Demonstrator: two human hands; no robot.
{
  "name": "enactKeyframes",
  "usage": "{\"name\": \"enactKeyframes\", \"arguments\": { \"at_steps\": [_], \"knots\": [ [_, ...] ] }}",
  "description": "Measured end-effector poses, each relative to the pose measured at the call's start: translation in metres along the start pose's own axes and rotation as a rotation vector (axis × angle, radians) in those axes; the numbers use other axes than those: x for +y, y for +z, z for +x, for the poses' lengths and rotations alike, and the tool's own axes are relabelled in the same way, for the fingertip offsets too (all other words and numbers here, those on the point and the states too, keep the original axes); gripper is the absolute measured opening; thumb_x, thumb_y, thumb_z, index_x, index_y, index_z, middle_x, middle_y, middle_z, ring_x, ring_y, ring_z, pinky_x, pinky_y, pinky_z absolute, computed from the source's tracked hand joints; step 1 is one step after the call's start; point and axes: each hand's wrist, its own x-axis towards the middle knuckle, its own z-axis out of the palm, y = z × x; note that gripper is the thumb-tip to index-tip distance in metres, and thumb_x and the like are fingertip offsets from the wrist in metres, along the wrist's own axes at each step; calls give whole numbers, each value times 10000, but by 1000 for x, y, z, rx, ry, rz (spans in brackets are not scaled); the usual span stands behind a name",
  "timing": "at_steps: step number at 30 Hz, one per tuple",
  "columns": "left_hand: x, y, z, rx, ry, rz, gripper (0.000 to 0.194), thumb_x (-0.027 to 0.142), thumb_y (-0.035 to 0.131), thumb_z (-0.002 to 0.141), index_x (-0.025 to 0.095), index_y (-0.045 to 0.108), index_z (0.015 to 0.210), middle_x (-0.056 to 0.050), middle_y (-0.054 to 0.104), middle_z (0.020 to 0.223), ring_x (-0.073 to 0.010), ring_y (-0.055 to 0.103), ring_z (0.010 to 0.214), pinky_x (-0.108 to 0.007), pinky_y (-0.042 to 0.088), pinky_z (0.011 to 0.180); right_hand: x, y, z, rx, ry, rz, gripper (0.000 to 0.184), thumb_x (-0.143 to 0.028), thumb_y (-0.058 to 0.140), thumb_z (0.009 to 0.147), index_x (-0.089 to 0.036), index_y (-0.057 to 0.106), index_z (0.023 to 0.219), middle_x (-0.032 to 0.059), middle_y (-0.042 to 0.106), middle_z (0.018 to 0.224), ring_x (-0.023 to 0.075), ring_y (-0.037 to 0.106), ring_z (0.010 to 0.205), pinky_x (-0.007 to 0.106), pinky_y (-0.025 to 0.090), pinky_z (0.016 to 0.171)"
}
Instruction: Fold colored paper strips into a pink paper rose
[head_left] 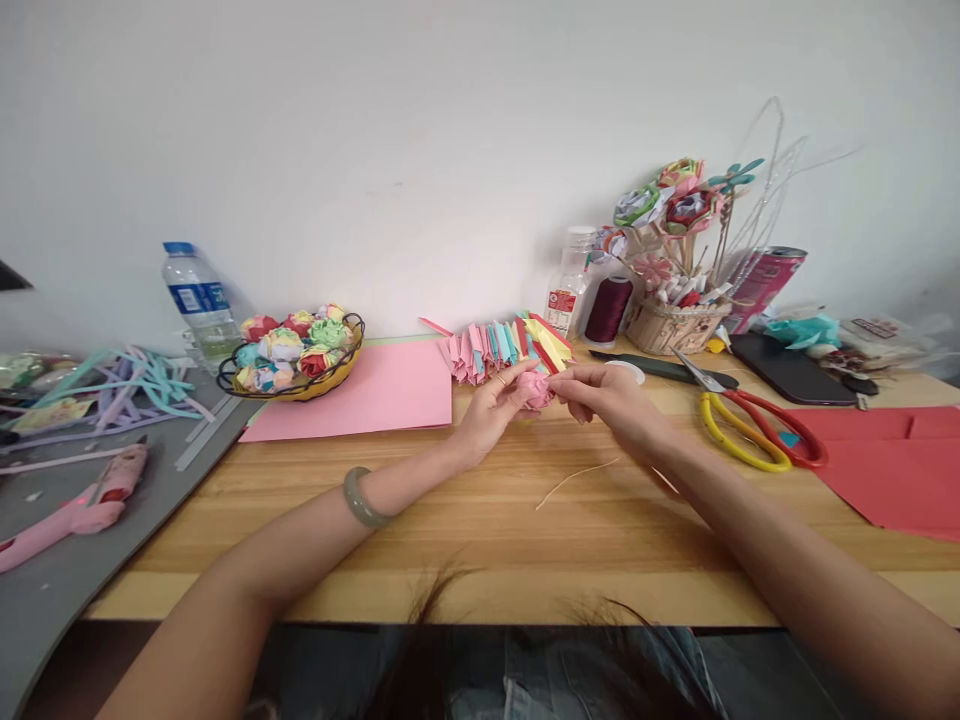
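Note:
A pink paper flower (534, 391) is held between both hands above the middle of the wooden table. My left hand (491, 412) grips it from the left, thumb and fingers closed round its side. From the right, my right hand (604, 392) pinches the flower's edge between thumb and fingertips. Just behind the hands lies a row of folded paper pieces (487, 350) in pink, blue, red and yellow. A thin piece of string (574, 482) rests on the table below the hands.
On the left are a basket of paper flowers (349, 365), pink paper sheets (390, 395), a water bottle (196, 300) and a pink glue gun (82, 510). Scissors (739, 415), red paper (892, 470), a phone (791, 370), a thread spool (607, 312) and a flower pot (675, 328) stand or lie right.

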Motion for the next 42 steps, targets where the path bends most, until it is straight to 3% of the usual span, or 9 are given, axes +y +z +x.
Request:
{"name": "enactKeyframes", "arguments": {
  "at_steps": [8, 12, 20, 33, 42],
  "knots": [
    [-2, -3, 1, -60, 41, 38, 467, 377, 464, 820, 321, 387, 1277, -9, 360, 1382, -220, 458, 1138, -366, 455, 876, 4, -1, 3, -65, 23, 143, 275, -398, 632, 672, -124, 658, 673, -49, 454, 434, 59, 342, 409, 233, 222, 410],
    [-4, -6, 2, -50, 95, 151, 459, 372, 450, 830, 294, 395, 1279, -14, 353, 1394, -212, 381, 1232, -381, 315, 1018, 7, 2, 4, -28, 46, 151, 272, -390, 646, 644, -117, 646, 637, -48, 448, 430, 54, 328, 401, 233, 211, 402],
    [1, -5, 0, -46, 289, 482, 420, 323, 424, 850, 253, 424, 1265, -32, 358, 1392, -167, 284, 1296, -344, 196, 1083, 10, 10, 3, 38, 42, 95, 194, -323, 617, 651, -132, 600, 619, -50, 456, 471, 47, 331, 399, 214, 232, 394],
    [0, -5, 0, -6, 383, 544, 402, 273, 452, 841, 291, 441, 1242, -52, 350, 1367, -163, 315, 1273, -313, 333, 1006, 12, 10, 2, 2, 27, 120, 238, -372, 630, 672, -137, 595, 651, -46, 486, 457, 54, 400, 385, 208, 281, 397],
    [-5, -8, 3, 25, 504, 518, 376, 253, 502, 815, 340, 498, 1181, -42, 446, 1169, -143, 420, 1133, -330, 374, 960, 11, 13, 1, 49, -14, 162, 221, -355, 652, 630, -139, 629, 670, -27, 529, 557, 46, 353, 419, 221, 257, 408]
  ]
}}
